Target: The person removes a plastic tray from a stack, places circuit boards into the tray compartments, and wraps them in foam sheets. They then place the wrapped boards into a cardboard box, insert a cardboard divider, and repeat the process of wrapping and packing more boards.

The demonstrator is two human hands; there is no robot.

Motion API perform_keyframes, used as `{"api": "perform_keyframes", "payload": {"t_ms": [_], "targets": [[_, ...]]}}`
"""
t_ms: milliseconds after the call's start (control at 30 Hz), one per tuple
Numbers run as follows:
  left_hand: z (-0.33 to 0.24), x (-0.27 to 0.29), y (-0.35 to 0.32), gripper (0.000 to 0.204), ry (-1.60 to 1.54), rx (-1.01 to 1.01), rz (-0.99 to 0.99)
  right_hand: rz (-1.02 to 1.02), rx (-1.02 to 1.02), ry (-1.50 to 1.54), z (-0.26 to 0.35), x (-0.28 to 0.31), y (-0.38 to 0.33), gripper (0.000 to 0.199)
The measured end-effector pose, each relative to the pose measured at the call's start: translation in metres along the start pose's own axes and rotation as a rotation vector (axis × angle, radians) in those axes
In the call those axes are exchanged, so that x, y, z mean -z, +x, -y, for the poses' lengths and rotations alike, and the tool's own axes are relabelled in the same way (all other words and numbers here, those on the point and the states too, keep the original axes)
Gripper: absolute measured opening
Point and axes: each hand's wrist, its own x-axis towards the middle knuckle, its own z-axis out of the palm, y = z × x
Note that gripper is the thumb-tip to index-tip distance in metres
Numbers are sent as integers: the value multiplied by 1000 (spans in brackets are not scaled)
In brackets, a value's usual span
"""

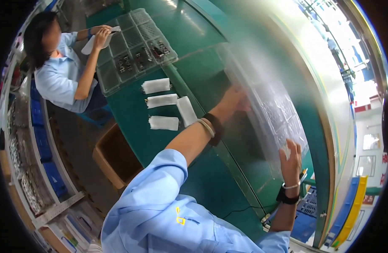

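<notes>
A clear plastic compartment tray (pixel 272 107) stands tilted in front of me over the green table, its far end blurred. My left hand (pixel 237 100) reaches across to its left edge and is closed on it, with the fingertips blurred. At the tray's near right end, my right hand (pixel 291 162) grips the rim with bent fingers, and something whitish shows at a fingertip. Left of my left forearm lie several white-wrapped bundles (pixel 163 122) with small metallic bits poking out of their ends.
Across the table, a co-worker (pixel 61 82) holds a white sheet beside another clear compartment tray (pixel 111 86), partly filled with small metal parts. A brown bin (pixel 111 158) stands below the table's left edge. A whitish panel rises on the right, beyond the tilted tray. A blue crate (pixel 303 215) sits lower right.
</notes>
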Motion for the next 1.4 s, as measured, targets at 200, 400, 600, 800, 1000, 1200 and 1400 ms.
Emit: {"api": "perform_keyframes", "payload": {"t_ms": [200,400,600,800,1000,1200,1400], "targets": [[-5,-20,-15,24,38,-6,55,-118,268,-5,85,-46,102,34],[10,-16,-13,26,-30,-120,131,-33,194,-223,81,-131,174,37],[13,-3,-15,24,-18,5,-16,73,106,-57,60,-135,190,35],[31,-9,5,24,-34,30,-78,-116,485,202,-58,-91,225,21],[47,8,9,26,-41,39,-210,22,259,10,63,-41,163,21],[59,-3,15,26,35,38,-206,70,453,-406,67,-34,153,22],[53,-10,15,18,-67,-26,-139,10,379,-301,-9,-22,125,27]]}}
